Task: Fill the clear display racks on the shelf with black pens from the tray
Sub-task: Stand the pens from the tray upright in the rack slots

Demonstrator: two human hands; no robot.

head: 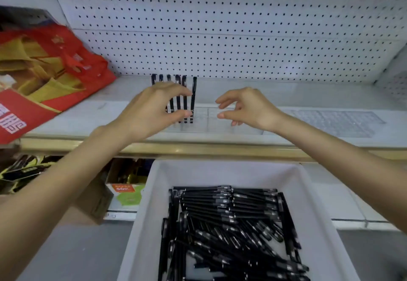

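Head view, taken facing the shelf [88,117]. The white tray [141,214] sits at 6 o'clock, below the shelf edge, and holds a dense heap of loose pens [231,225], black, lying flat at mixed angles. At 12 o'clock from the tray, a clear rack [211,122] stands on the shelf near its front edge. Its 9 o'clock end carries a short row of upright pens [178,104]; the rest of its cells show no pens. The left hand [152,108] is in front of that row, fingers arched over the upper barrels and thumb low, one fingertip touching the pen at the 3 o'clock end. Whether it actually grasps any pen cannot be told. The right hand [248,108] hovers over the rack's 3 o'clock half, fingers loosely curled, grasping nothing. A second clear rack [337,122] lies further toward 3 o'clock, without pens. White pegboard [220,27] backs the shelf at 12 o'clock. Red and gold bags [55,60] are piled at 9 to 10 o'clock. A carton [125,192] sits on the lower level at 8 o'clock.
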